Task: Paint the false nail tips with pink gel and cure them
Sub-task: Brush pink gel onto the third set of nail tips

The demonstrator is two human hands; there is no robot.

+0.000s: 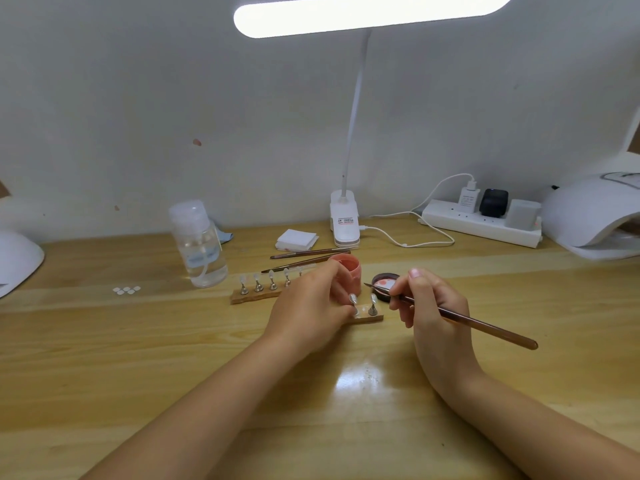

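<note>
My left hand pinches a small metal stand that carries a clear nail tip, at the left of a short wooden holder. A second tip on a stand sits on the same holder. My right hand grips a thin brown brush, whose bristles point left over the open black lid smeared with pink gel. The pink gel jar stands just behind my left hand. A longer wooden holder with several clear tips lies to the left.
A clear bottle stands at the left. Two spare brushes, white wipes and the clip lamp base lie behind. A power strip and a white curing lamp sit at right; several loose tips lie left.
</note>
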